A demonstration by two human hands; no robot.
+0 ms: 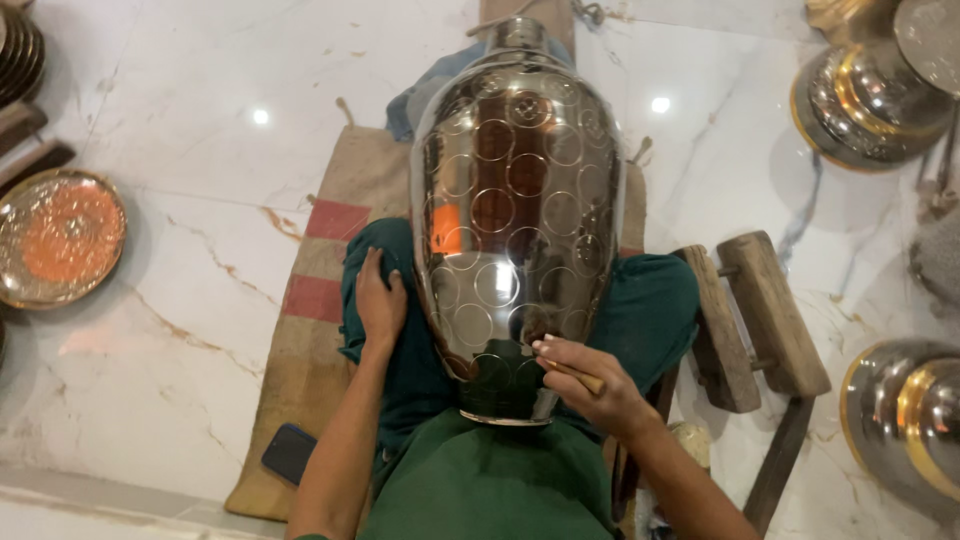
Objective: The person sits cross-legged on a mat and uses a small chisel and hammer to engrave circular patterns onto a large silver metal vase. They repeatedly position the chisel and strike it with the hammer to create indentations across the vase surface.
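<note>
The right hand (590,385) pinches a slim wooden tool (580,377), tip against the lower centre of the frame's polished metal vase (515,200). The left hand (378,300) rests open on the knee, bracing. The vase lies across the lap over a burlap mat (330,260), steadied for marking circles.

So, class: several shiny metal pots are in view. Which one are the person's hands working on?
The tall silver pot patterned with circles, lying across the person's lap. The right hand presses a small tool to it; the left hand rests beside it. The gold-banded pots stand untouched on the floor.
</note>
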